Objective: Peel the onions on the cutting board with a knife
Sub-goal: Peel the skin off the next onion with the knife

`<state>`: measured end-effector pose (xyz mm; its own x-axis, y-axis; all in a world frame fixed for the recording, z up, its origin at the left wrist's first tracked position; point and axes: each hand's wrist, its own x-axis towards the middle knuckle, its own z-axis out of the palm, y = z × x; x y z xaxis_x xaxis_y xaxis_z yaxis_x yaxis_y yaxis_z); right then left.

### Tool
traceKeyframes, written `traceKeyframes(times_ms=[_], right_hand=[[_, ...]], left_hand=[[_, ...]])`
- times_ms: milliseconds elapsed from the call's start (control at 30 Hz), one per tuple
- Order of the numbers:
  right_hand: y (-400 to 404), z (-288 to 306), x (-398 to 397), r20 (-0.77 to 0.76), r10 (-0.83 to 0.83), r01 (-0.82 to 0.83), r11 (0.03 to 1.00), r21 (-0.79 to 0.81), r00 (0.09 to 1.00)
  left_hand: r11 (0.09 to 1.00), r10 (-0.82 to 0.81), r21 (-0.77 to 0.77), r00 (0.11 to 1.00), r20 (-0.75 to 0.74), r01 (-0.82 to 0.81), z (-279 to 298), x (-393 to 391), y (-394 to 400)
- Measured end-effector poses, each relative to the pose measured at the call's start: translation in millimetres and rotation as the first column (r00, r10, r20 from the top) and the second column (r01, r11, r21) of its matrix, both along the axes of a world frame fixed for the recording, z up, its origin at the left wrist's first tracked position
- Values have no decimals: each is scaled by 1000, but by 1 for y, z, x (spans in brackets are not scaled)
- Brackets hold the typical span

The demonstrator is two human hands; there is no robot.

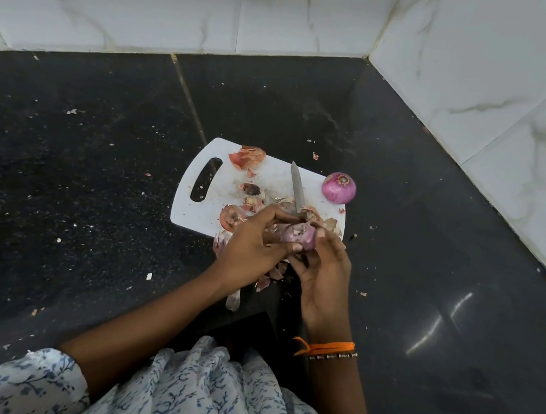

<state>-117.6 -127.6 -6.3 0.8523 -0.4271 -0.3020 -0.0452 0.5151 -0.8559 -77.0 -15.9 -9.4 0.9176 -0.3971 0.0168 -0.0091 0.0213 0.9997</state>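
Note:
My left hand [252, 249] grips a partly peeled purple onion [299, 236] above the near edge of the white cutting board [202, 212]. My right hand [325, 275] touches the onion from the right and holds the knife. The knife's blade [296, 185] sticks out past both hands and points away over the board; its handle is mostly hidden in my fingers. A second, peeled purple onion [338, 187] sits at the board's far right corner. Loose onion skins [246, 157] lie scattered on the board.
The board lies on a dark speckled stone counter [78, 183] strewn with small peel bits. More skins [270, 277] have dropped off the board's near edge below my hands. White marble-tiled walls [487, 78] meet in a corner behind and to the right.

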Motion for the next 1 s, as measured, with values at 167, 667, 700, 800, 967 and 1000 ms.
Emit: traceKeyframes(times_ms=[167,667,700,800,967,1000], right_hand=[[4,1,-2,97,78,-77,997,-13,992],[6,0,-2,59,75,-70,994,-87,995],[6,0,-2,61,75,-70,994,-85,995],[6,-2,-2,74,71,-65,994,-83,995],[6,-4,-3,86,50,-43,995,-87,995],[6,-4,-4,79,45,-38,996,-77,996]], left_hand=[[996,88,-3,994,65,-88,6,3,3],[997,52,66,997,-47,-49,5,7,7],[996,31,84,999,-42,-28,5,7,7],[999,49,7,988,-148,-49,7,7,5],[995,55,-65,952,-303,-79,7,10,6],[994,67,-63,944,-323,-93,7,11,6]])
